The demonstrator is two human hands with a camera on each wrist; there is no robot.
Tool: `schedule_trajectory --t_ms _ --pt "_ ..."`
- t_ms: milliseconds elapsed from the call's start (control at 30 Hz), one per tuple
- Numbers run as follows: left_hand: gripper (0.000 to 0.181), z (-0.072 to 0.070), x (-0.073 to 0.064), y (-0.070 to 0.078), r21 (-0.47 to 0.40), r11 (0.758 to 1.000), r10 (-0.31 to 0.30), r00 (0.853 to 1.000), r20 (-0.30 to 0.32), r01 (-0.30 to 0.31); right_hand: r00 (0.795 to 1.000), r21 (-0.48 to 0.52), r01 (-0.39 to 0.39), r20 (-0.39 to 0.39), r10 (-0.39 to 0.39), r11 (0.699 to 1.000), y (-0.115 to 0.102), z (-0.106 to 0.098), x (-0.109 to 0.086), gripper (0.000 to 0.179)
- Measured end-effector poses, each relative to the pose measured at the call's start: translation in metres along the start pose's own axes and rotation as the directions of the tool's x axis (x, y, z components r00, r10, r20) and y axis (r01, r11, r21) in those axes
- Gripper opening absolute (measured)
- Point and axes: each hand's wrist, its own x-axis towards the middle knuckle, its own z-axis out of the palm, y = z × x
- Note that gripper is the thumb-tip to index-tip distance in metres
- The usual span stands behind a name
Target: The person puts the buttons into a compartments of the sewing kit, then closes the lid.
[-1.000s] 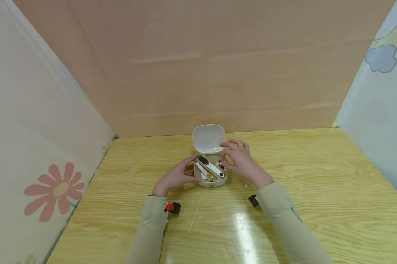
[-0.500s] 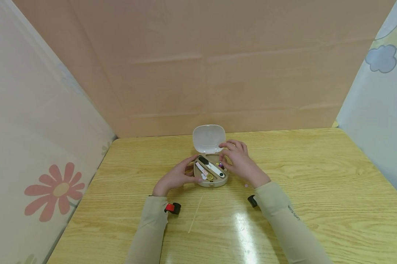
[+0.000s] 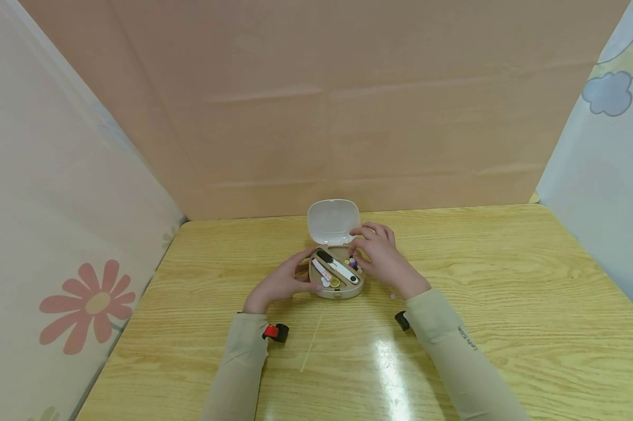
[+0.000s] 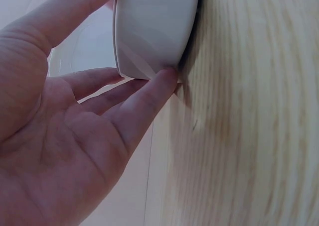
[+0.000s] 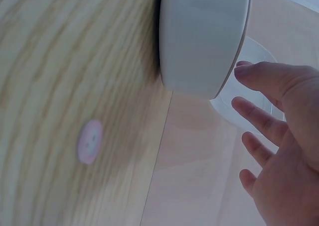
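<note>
A small white sewing box (image 3: pixel 336 294) stands on the table with its lid (image 3: pixel 333 221) raised. My left hand (image 3: pixel 280 285) holds the box by its left side, thumb over the front rim and fingers along the outer wall. Thread snips (image 3: pixel 337 266) with a white handle lie diagonally in the tray. On their left are a paper-labelled strip (image 3: pixel 321 269) and a yellow ring-shaped piece (image 3: pixel 334 282). Several small buttons (image 3: pixel 353 264) fill the right compartment. Over them are the thumb and index finger of my right hand (image 3: pixel 383 261); whether they pinch a button is hidden.
A pale pink button (image 5: pixel 90 142) lies on the wooden table (image 3: pixel 484 280), to the right of the box. A thin pale strip (image 3: pixel 312 342) lies in front of the box. A pinkish-brown backdrop (image 3: pixel 327 117) rises behind the table, with printed panels on both sides.
My right hand has shifted slightly left over the buttons, its fingertips moving among them. The left hand and the box stay where they were.
</note>
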Motion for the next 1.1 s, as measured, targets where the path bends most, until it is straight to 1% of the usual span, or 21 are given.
schedule_trajectory --t_ms 233,367,667,1100 --pt "0.089 0.001 0.0 0.0 0.001 1.0 0.011 1.0 -0.001 -0.011 1.0 0.0 -0.008 0.002 0.008 1.0 -0.001 -0.002 -0.003 0.008" --pt "0.09 0.001 -0.001 0.0 -0.005 1.0 0.004 1.0 -0.002 -0.004 1.0 0.016 -0.02 0.009 0.02 1.0 -0.003 -0.004 -0.005 0.007" --pt "0.092 0.001 -0.002 0.0 0.005 1.0 -0.013 1.0 -0.016 0.013 0.998 0.101 -0.058 0.008 0.058 0.993 0.002 -0.009 -0.012 0.01" --pt "0.092 0.002 -0.003 0.0 0.001 1.0 -0.006 1.0 -0.005 0.006 0.993 0.231 -0.119 0.042 0.112 0.966 0.019 -0.017 -0.03 0.016"
